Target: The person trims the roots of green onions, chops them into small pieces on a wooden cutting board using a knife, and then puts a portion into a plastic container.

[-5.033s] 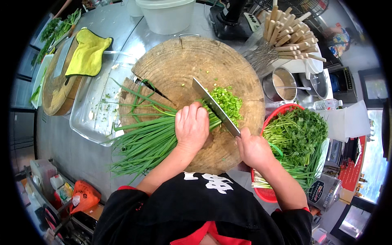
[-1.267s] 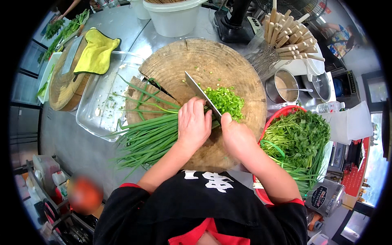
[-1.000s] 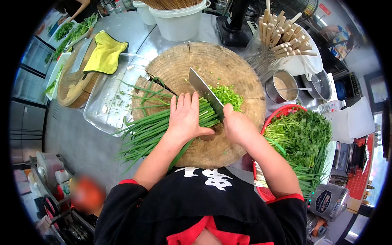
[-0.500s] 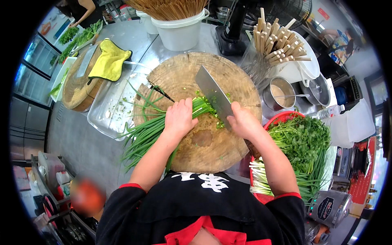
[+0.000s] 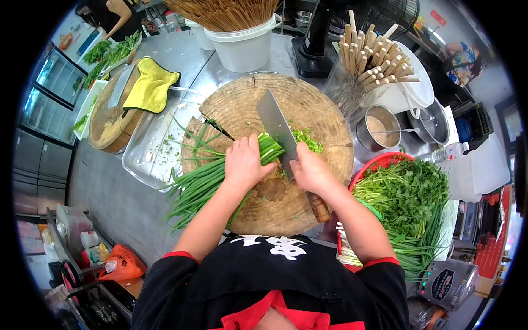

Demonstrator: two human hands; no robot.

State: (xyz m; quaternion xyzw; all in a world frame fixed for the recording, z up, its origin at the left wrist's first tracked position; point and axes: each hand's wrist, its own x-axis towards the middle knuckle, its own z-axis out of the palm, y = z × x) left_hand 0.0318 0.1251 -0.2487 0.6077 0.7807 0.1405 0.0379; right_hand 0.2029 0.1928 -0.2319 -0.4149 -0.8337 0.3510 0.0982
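Fingers of the bare L hand are close together, clamped over a thick bundle of long, tubular green spring onions; thumb juts R. Bare R hand is closed round a wide, rectangular grey steel cleaver where blade meets handle; brown wooden handle end sticks out below the fist.

Bundle lies on L half of a big round wooden chopping block, long axis diagonal: cut ends point R & slightly away from wearer, at the blade; thin tips fan to lower L, past block's edge. Can't tell if blade touches the ends. Cleaver's front end points away & a bit L, handle back toward wearer & R.

Block is rough w/ ring grain & a dark crack on L; blade flat, smooth; stems sleek, round. Small light-green chopped onion bits lie R of blade. On R, a red plastic basket w/ frilly leafy green herbs; on L, a clear rectangular tray w/ scraps & a soft, dark-edged yellow cloth near it
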